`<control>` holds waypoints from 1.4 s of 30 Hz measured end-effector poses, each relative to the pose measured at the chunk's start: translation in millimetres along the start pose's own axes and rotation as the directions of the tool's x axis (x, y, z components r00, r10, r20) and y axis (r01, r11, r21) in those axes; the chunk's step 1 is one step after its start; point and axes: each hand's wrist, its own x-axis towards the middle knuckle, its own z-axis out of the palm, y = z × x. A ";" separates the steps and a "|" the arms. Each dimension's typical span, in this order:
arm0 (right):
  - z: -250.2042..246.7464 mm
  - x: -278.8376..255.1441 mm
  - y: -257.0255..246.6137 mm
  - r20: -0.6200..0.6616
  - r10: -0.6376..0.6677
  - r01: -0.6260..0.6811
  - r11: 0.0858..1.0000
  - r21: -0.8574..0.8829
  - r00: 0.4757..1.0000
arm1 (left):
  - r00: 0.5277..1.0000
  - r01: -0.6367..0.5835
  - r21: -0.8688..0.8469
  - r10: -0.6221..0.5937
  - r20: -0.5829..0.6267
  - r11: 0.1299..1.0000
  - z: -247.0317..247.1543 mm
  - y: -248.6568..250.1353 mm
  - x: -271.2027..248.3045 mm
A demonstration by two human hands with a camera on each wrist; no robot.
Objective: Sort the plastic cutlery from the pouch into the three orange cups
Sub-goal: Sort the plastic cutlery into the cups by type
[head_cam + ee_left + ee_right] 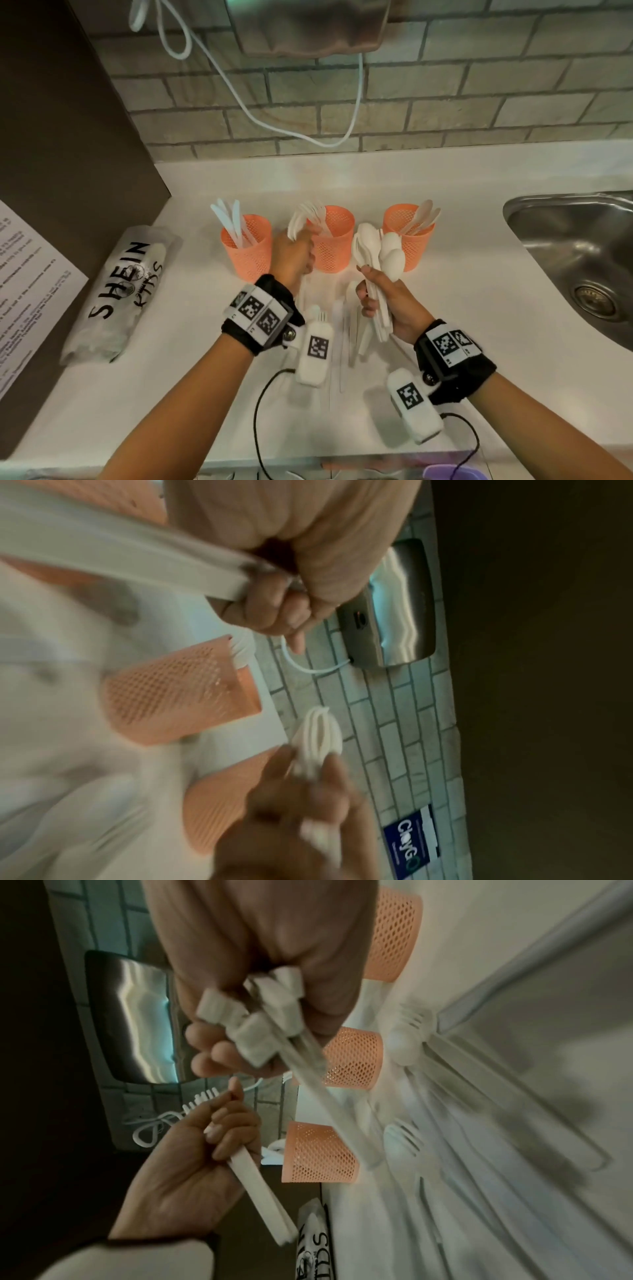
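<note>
Three orange mesh cups stand in a row on the white counter. The left cup (247, 248) holds knives, the middle cup (335, 240) forks and the right cup (409, 238) spoons. My left hand (296, 255) grips a bundle of white forks (303, 217), tines up, just left of the middle cup. My right hand (375, 296) grips a bundle of white spoons (380, 250), bowls up, in front of the right cup. In the right wrist view the spoon handle ends (260, 1020) stick out of my fist. Loose white cutlery (342, 329) lies between my wrists. The SHEIN pouch (120, 294) lies at the left.
A steel sink (575, 260) is sunk into the counter at the right. A printed sheet (30, 291) lies at the far left beside a dark panel. A white cable (260, 116) hangs down the brick wall under a steel dispenser (308, 27).
</note>
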 end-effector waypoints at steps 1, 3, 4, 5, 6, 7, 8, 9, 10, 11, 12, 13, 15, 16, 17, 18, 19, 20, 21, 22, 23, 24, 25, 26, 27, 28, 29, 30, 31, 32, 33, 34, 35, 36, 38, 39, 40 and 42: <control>0.7 -0.4 -0.2 0.013 0.005 -0.005 1.000 -0.002 1.000 | 0.999 0.029 0.027 -0.030 0.022 0.999 2.3 -6.1 -6.7; 3.0 -1.0 0.3 0.040 0.021 -0.020 1.000 -0.020 0.999 | 0.996 0.061 0.053 -0.064 0.068 0.997 7.7 -15.0 -18.5; 4.1 -1.7 0.9 0.054 0.030 -0.028 0.999 -0.034 0.998 | 0.992 0.064 0.060 -0.070 0.102 0.996 10.9 -17.3 -24.1; 5.4 -2.4 2.0 0.069 0.038 -0.035 0.998 -0.046 0.997 | 0.989 0.057 0.066 -0.066 0.135 0.996 13.9 -18.9 -29.2; 6.3 -3.2 3.0 0.082 0.045 -0.041 0.998 -0.049 0.996 | 0.985 0.042 0.071 -0.053 0.163 0.997 16.8 -20.0 -33.0; 7.2 -3.8 3.9 0.088 0.051 -0.047 0.998 -0.044 0.995 | 0.985 0.028 0.071 -0.040 0.170 0.997 19.4 -21.1 -34.9; 7.8 -4.4 4.5 0.089 0.056 -0.054 0.998 -0.034 0.994 | 0.986 0.016 0.077 -0.028 0.162 0.997 21.4 -21.1 -36.1; 8.1 -4.9 4.7 0.087 0.061 -0.059 0.998 -0.024 0.994 | 0.989 0.006 0.084 -0.018 0.150 0.996 23.0 -20.7 -37.0; 8.3 -5.5 4.2 0.086 0.065 -0.063 0.998 -0.023 0.994 | 0.990 -0.001 0.092 -0.012 0.139 0.996 24.3 -20.8 -37.7; 8.6 -6.5 3.4 0.085 0.064 -0.061 0.998 -0.032 0.994 | 0.991 -0.005 0.087 -0.006 0.130 0.996 25.9 -21.4 -38.3; 9.0 -7.6 2.7 0.081 0.060 -0.056 0.997 -0.049 0.995 | 0.992 -0.003 0.069 -0.005 0.123 0.998 27.3 -21.7 -39.8; 9.4 -8.4 2.2 0.075 0.051 -0.046 0.997 -0.068 0.996 | 0.993 0.005 0.046 -0.010 0.117 0.999 28.6 -23.0 -39.9; 10.6 -9.4 2.2 0.051 0.033 -0.028 0.995 -0.092 0.998 | 0.994 0.013 0.016 -0.014 0.104 1.000 31.2 -26.4 -39.6; 11.4 -9.6 2.4 0.039 0.025 -0.021 0.995 -0.100 0.999 | 0.995 0.001 0.032 -0.004 0.097 1.000 32.3 -28.1 -39.0; 12.3 -9.6 2.8 0.031 0.018 -0.014 0.994 -0.110 0.999 | 0.996 -0.024 0.063 0.019 0.088 0.998 32.8 -30.1 -37.9; 13.5 -9.7 2.9 0.028 0.010 -0.007 0.992 -0.124 1.000 | 0.996 -0.049 0.095 0.042 0.074 0.994 32.8 -31.2 -37.1; 14.3 -9.8 2.7 0.028 0.004 0.000 0.991 -0.135 1.000 | 0.997 -0.065 0.107 0.060 0.052 0.992 32.7 -32.4 -36.1; 14.4 -9.5 2.4 0.029 -0.001 0.005 0.990 -0.138 1.000 | 0.998 -0.068 0.105 0.066 0.022 0.992 31.8 -32.7 -34.4; 14.2 -9.0 2.3 0.032 -0.006 0.011 0.991 -0.134 0.999 | 0.998 -0.066 0.092 0.067 -0.010 0.994 30.2 -33.6 -31.7; 13.6 -8.2 2.5 0.032 -0.013 0.017 0.991 -0.131 0.999 | 0.997 -0.058 0.077 0.061 -0.037 0.995 27.9 -32.9 -29.2; 12.6 -7.5 2.9 0.024 -0.023 0.026 0.990 -0.139 0.999 | 0.997 -0.051 0.062 0.055 -0.063 0.997 25.6 -33.4 -25.8; 11.4 -6.8 3.8 0.004 -0.033 0.034 0.987 -0.159 0.999 | 0.995 -0.045 0.043 0.048 -0.089 0.998 22.8 -31.7 -23.8; 10.5 -6.4 4.9 -0.022 -0.048 0.043 0.982 -0.186 0.999 | 0.992 -0.047 0.018 0.049 -0.119 0.999 19.4 -31.1 -20.5; 9.3 -6.0 6.7 -0.049 -0.072 0.059 0.973 -0.222 0.996 | 0.989 -0.047 -0.012 0.044 -0.144 0.999 15.7 -28.9 -18.3; 8.0 -5.7 8.6 -0.076 -0.107 0.082 0.958 -0.276 0.991 | 0.986 -0.048 -0.051 0.039 -0.160 0.998 12.2 -27.8 -15.4; 6.3 -4.5 10.5 -0.105 -0.154 0.109 0.931 -0.349 0.982 | 0.988 -0.040 -0.093 0.026 -0.154 0.995 8.5 -24.2 -14.7; 4.4 -3.0 12.6 -0.131 -0.207 0.133 0.893 -0.430 0.969 | 0.991 -0.025 -0.125 0.008 -0.134 0.992 5.1 -21.7 -14.4; 2.9 -0.7 14.2 -0.155 -0.261 0.151 0.851 -0.504 0.953 | 0.993 -0.005 -0.132 -0.011 -0.116 0.991 2.2 -19.3 -14.4; 2.0 1.5 15.3 -0.176 -0.311 0.164 0.810 -0.563 0.934 | 0.996 0.009 -0.126 -0.021 -0.090 0.992 -0.3 -18.2 -14.4; 1.3 3.5 16.1 -0.190 -0.356 0.172 0.769 -0.615 0.915 | 0.998 0.008 -0.109 -0.014 -0.059 0.994 -1.9 -16.8 -16.0; 0.9 5.1 16.5 -0.196 -0.397 0.174 0.723 -0.669 0.897 | 1.000 -0.005 -0.088 0.003 -0.030 0.996 -2.4 -15.3 -18.3; 0.6 6.1 16.5 -0.196 -0.430 0.163 0.667 -0.727 0.881 | 1.000 -0.032 -0.061 0.032 -0.002 0.998 -1.8 -13.7 -20.8; -0.1 6.7 15.9 -0.190 -0.456 0.147 0.606 -0.782 0.869 | 0.998 -0.056 -0.042 0.057 0.017 0.998 0.0 -11.4 -23.3; -1.0 6.8 15.3 -0.178 -0.475 0.127 0.543 -0.830 0.862 | 0.996 -0.081 -0.025 0.081 0.024 0.996 2.0 -9.2 -25.0; -1.8 6.2 13.3 -0.144 -0.492 0.093 0.425 -0.901 0.859 | 0.991 -0.134 0.013 0.134 0.026 0.991 6.3 -5.8 -27.4; -2.3 5.8 12.5 -0.130 -0.495 0.080 0.380 -0.922 0.859 | 0.986 -0.162 0.043 0.161 0.036 0.986 8.6 -4.4 -29.2; -2.9 5.7 11.9 -0.119 -0.499 0.073 0.349 -0.934 0.858 | 0.980 -0.193 0.078 0.189 0.055 0.978 10.9 -3.6 -31.1; -3.6 5.4 11.6 -0.108 -0.504 0.063 0.310 -0.949 0.857 | 0.968 -0.245 0.151 0.233 0.091 0.958 14.8 -4.2 -34.2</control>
